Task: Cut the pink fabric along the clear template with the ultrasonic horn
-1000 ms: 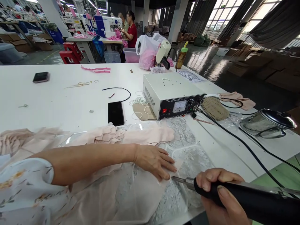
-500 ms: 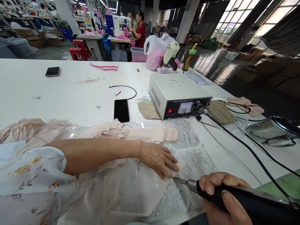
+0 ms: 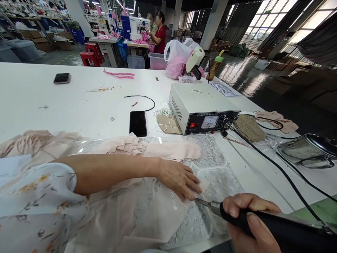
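My left hand (image 3: 181, 181) lies flat with its fingers stretched out, pressing pale pink sheer fabric (image 3: 155, 214) onto a clear patterned plastic sheet (image 3: 218, 182). In my right hand (image 3: 252, 218) is a black-handled ultrasonic cutting tool (image 3: 279, 228), fingers wrapped round the grip. Its thin metal tip sits at the fabric's edge, right beside my left fingertips. A cable runs from the tool to a beige control box (image 3: 202, 102) with a dial and a red switch. Folded pale pink fabric pieces (image 3: 171, 149) lie beyond my left forearm.
A black phone (image 3: 138, 123) and white elastic loops (image 3: 164, 112) lie left of the box. Small scissors (image 3: 101, 89) and another phone (image 3: 61, 78) are further back. At right stand a metal pot (image 3: 308, 149) and a cardboard pattern piece (image 3: 250, 128). People work at sewing machines behind.
The view has shifted very slightly, so the background sits a little to the right. Both hands, the tool and the fabric look the same.
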